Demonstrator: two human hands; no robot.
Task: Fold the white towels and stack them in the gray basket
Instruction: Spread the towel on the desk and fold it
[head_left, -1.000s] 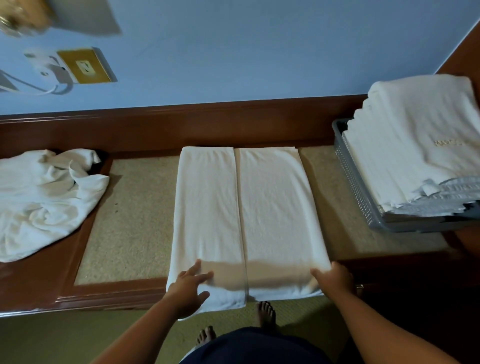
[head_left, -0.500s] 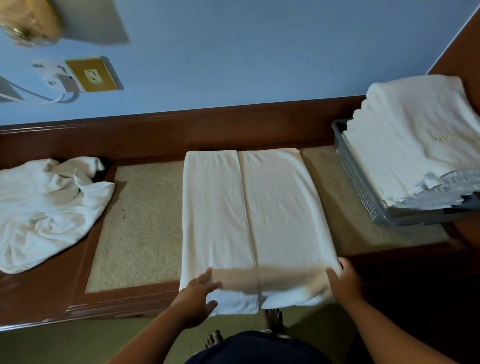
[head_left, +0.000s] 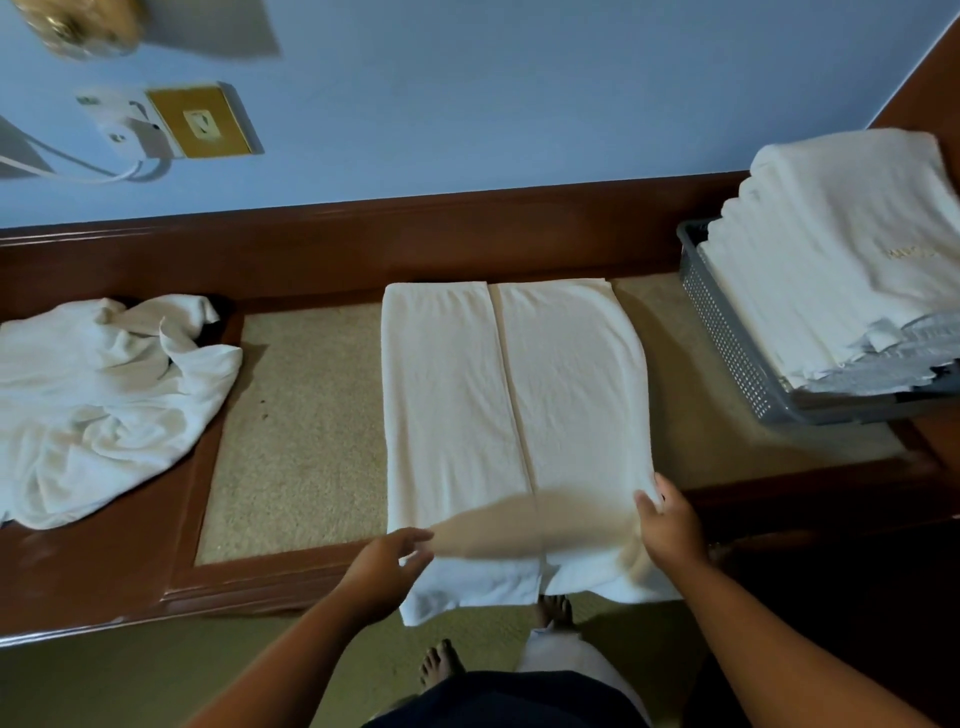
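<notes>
A white towel (head_left: 519, 415) lies lengthwise on the bench pad, its two long sides folded in to meet along a centre seam. Its near end hangs over the bench's front edge. My left hand (head_left: 387, 564) pinches the near left edge between thumb and fingers. My right hand (head_left: 672, 525) grips the near right edge, fingers curled on top. At the right stands the gray basket (head_left: 727, 332), holding a tall stack of folded white towels (head_left: 841, 249). A crumpled white towel (head_left: 98, 400) lies at the left.
The tan bench pad (head_left: 301, 431) has a raised brown wooden frame (head_left: 104, 571) and a wooden back rail. A blue wall rises behind it, with a brass socket plate (head_left: 202, 122) and a white plug and cable. My bare feet (head_left: 441, 665) stand on the green floor below.
My right hand has moved up from the towel's near corner onto its right edge. My left hand stays at the near left edge. The towel's near end is slightly rumpled.
</notes>
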